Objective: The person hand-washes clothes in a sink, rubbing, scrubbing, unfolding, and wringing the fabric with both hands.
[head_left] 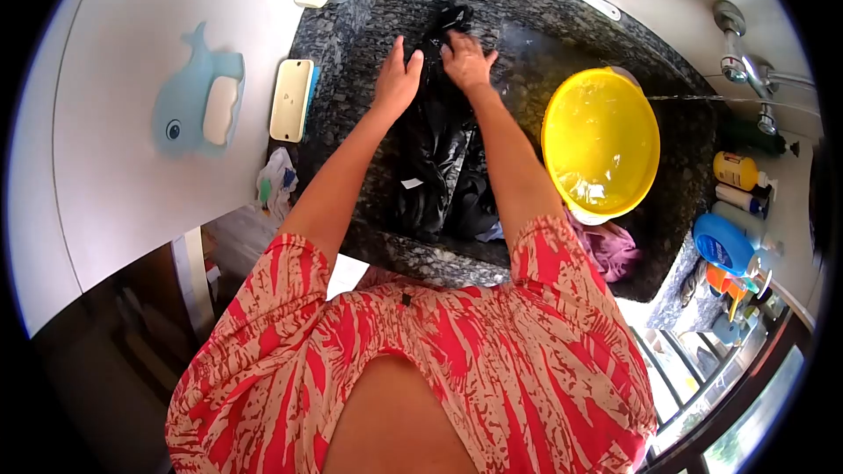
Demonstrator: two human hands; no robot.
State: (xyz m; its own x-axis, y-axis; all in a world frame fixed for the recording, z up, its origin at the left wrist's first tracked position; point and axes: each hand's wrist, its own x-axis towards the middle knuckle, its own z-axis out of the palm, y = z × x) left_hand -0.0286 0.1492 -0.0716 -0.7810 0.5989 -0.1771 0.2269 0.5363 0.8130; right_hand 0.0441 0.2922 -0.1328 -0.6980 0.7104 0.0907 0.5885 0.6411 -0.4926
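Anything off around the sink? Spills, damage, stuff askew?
Nothing clearly wrong. Only mild oddity: the mauve cloth lies crumpled beside the yellow basin, apart from the black fabric. No obvious damage.

At twelve o'clock, the black cloth [433, 136] looked wet and glossy, creased over speckled stone [351, 92] with a dull sheen. At two, the basin [601, 127] was smooth, shiny yellow plastic; farther out, the tap [732, 67] was polished metal. Matt, smooth plastic formed the whale-shaped holder [189, 101] at ten.
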